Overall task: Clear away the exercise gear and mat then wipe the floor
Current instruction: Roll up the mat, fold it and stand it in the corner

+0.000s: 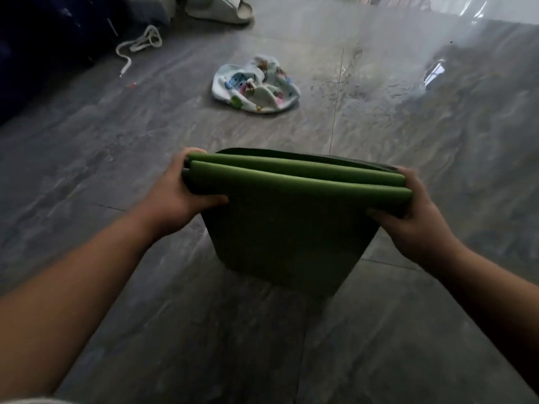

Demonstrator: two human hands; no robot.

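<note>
Already I have the folded green foam exercise mat (pixel 291 228) off the grey stone-patterned tile floor (pixel 116 170), held up in front of me with its folds uppermost and the loose layers hanging down. My left hand (pixel 180 196) has its grip pinched around the mat's left end, my right hand (pixel 414 211) pinched around the right end, fingers wrapped over the stacked layers. I judge the mat half dealt with: folded and lifted, not yet put away. Left on the floor are a crumpled white cartoon-printed cloth (pixel 256 86) well beyond the mat, and a white looped cord (pixel 140 45) near the far left edge, possibly exercise gear. A wet-looking patch (pixel 350 83) just right of the cloth suggests wiping has not been done.
</note>
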